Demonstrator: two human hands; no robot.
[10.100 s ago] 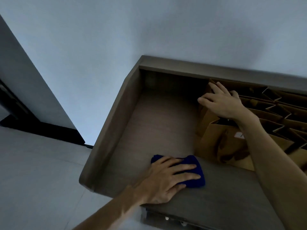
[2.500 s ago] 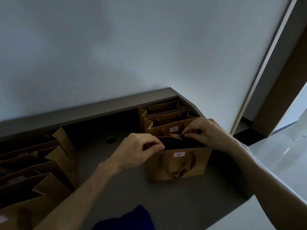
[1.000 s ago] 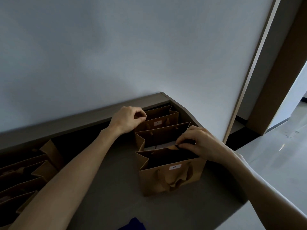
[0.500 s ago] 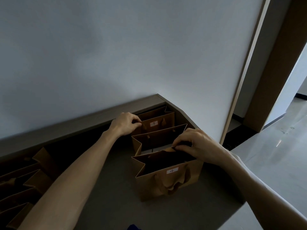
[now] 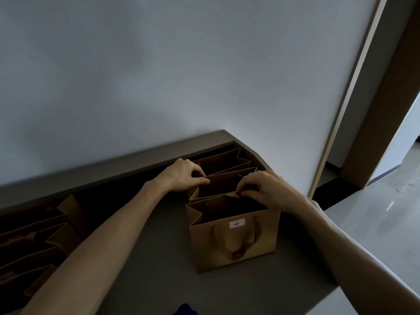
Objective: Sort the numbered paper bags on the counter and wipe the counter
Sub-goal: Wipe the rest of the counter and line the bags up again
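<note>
— What do the hands have hold of?

— The left hand (image 5: 184, 176) has its fingers curled, pinching the top left rim of the middle bag (image 5: 223, 185) in a short row. The right hand (image 5: 266, 189) pinches a paper rim too, where the middle bag's front edge and the back edge of the bag marked 4 (image 5: 234, 237) lie together; I cannot tell which of the two it grips.

— And the row itself?

— Three bags stand upright, one behind the other, at the right end of the surface (image 5: 150, 258). The bag marked 4 is in front, the back bag (image 5: 221, 161) sits against the raised ledge. Only the label 4 is readable; the other two are hidden.

— So how far is the sorting?

— Part done, I judge. Several more bags (image 5: 34, 244) stand well apart at the left end, in shadow, their numbers not visible. They seem yet to join the row.

— The wiping?

— A blue cloth (image 5: 185, 309) peeks in at the bottom edge, untouched by either hand. Whether the surface is wiped, I cannot tell.
</note>
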